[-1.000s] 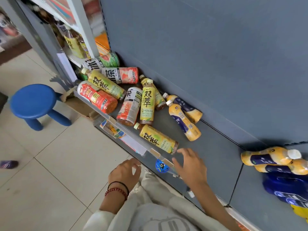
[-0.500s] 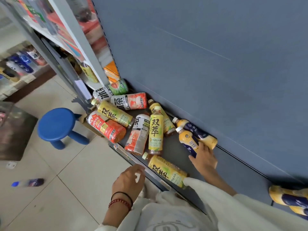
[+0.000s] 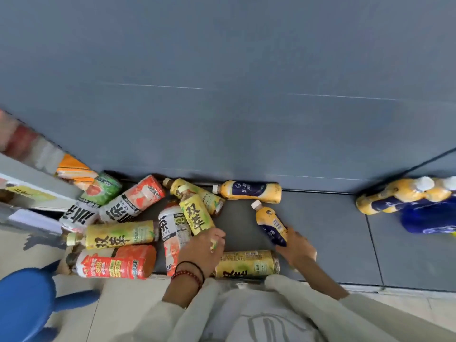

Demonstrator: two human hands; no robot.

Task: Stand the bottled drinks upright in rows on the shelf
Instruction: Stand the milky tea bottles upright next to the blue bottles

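The left hand point(image 3: 202, 250), off the shelf point(image 3: 325, 233) a moment ago, now curls its grip round the base of a yellow tea bottle point(image 3: 195, 214) near the front edge. The right hand point(image 3: 297, 246) grips the yellow-and-navy bottle point(image 3: 269, 220), now tilted mid-shelf.

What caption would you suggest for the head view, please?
Left hand grips a yellow tea bottle, right hand a yellow-and-navy bottle, among toppled drinks.

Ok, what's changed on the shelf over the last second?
The right hand reached in and gripped the navy-labelled orange bottle, pulling it away from its twin. The left hand moved onto the shelf and grips a yellow tea bottle. The other bottles still lie flat.
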